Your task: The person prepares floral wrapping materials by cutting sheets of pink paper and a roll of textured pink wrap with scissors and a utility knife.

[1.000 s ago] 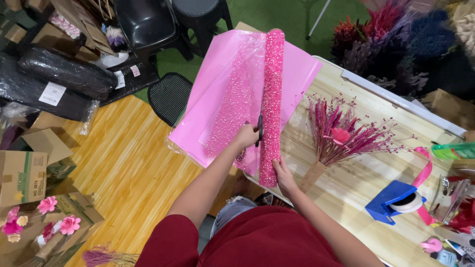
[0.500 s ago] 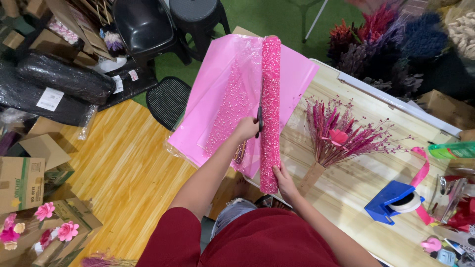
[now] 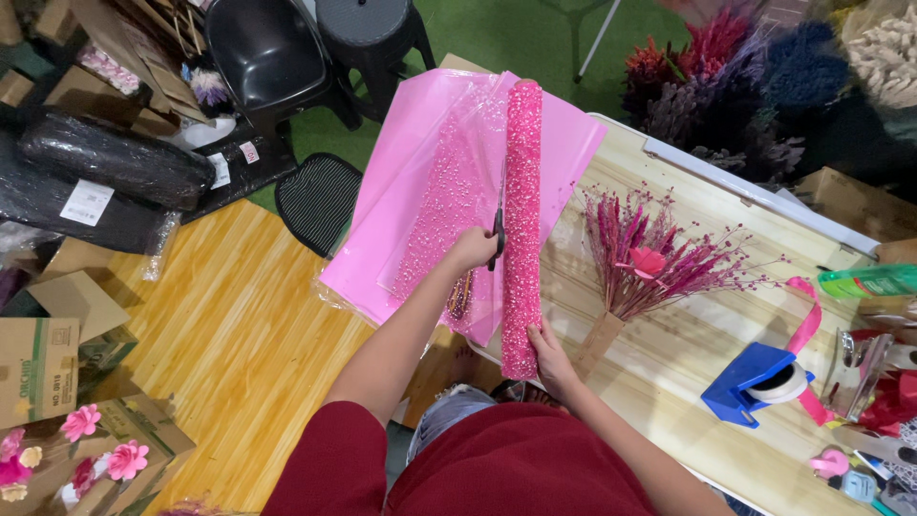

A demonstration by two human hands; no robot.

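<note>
Currently, pink sequinned roll [image 3: 522,229] on surface [image 3: 669,382], light, floppy, best steadied at near end: right hand [image 3: 551,355] fingers clasp it, left hand [image 3: 471,250] fingers grasp scissors [image 3: 498,225] alongside

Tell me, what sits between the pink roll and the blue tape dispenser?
In the head view, a bunch of pink dried flowers lies on the table between the pink roll and the blue tape dispenser.
</note>
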